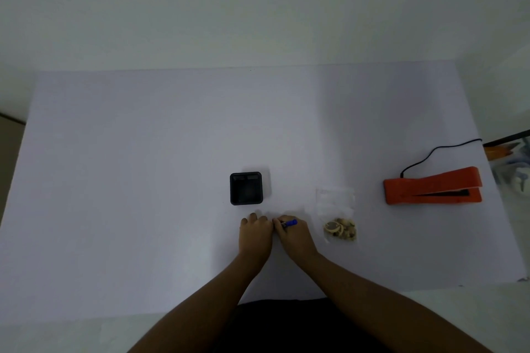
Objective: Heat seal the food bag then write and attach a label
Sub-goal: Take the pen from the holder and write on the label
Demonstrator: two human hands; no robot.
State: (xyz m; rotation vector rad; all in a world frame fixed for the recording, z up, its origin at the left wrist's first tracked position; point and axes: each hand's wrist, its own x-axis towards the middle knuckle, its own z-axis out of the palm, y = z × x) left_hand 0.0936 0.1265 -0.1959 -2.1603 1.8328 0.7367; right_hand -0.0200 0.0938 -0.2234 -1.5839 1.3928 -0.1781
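Your right hand (295, 235) is curled closed around a blue pen (289, 223), its glossy plastic barrel poking out between thumb and fingers, tip angled toward your left hand (256, 233). The left hand lies palm down, fingers loosely bent and pressed flat on the white table (143, 180); whether a label sits beneath them you cannot tell, since anything white there blends into the matte surface. The two hands touch at the knuckles. Just right of your right hand lies the food bag (337, 215), a clear, crinkled plastic pouch with pale, rounded snack pieces bunched in its near end and its flat far end empty. Beyond your left hand stands a small square black tray (246, 188) with rounded corners. Well apart on the right rests the orange heat sealer (433, 187), a wedge-shaped plastic clamp, its thin black cord (430, 153) trailing away over the table edge.
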